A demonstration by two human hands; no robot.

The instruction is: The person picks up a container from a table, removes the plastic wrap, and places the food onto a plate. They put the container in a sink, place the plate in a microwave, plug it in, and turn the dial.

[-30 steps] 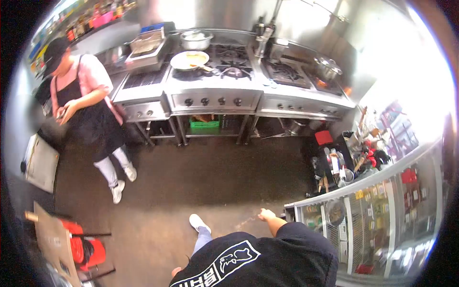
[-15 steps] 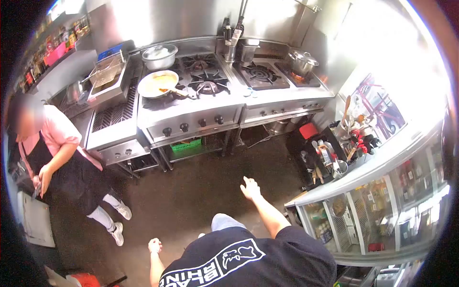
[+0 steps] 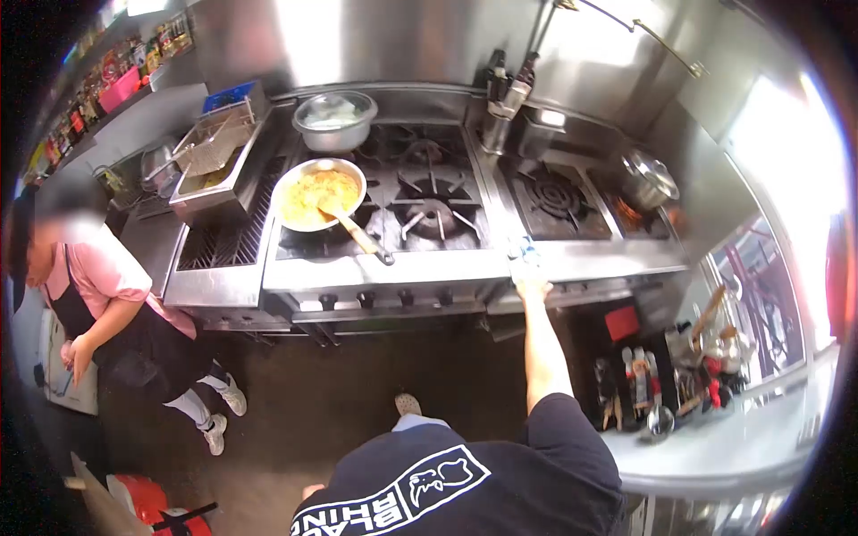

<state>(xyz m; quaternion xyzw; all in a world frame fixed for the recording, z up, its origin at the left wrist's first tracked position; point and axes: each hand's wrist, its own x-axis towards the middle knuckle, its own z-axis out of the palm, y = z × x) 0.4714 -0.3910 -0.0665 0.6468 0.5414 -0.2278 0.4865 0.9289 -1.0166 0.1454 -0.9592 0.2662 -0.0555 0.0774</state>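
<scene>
My right hand [image 3: 534, 284] is stretched forward to the front ledge of the stove, at a small blue-and-white cloth [image 3: 525, 255]. The fingers blur into the cloth, so I cannot see whether they grip it. My left hand [image 3: 312, 490] shows only as a small patch beside my black shirt, its fingers hidden. To the left on the burners stands a pan [image 3: 288, 211] of yellowish food. A spatula with a wooden handle [image 3: 359, 237] rests in it, the handle pointing out over the front edge.
A large metal pot [image 3: 335, 137] stands behind the pan, and a lidded pot [image 3: 650, 181] on the far right burner. At left, a co-worker in a pink shirt [image 3: 121, 268] stands by the fryer [image 3: 210, 183]. Utensils [image 3: 715, 357] crowd the right side above a white counter [image 3: 715, 456].
I have come closer to the stove. My right hand has moved forward to the cloth on the ledge. My left hand has drawn back, mostly out of sight.
</scene>
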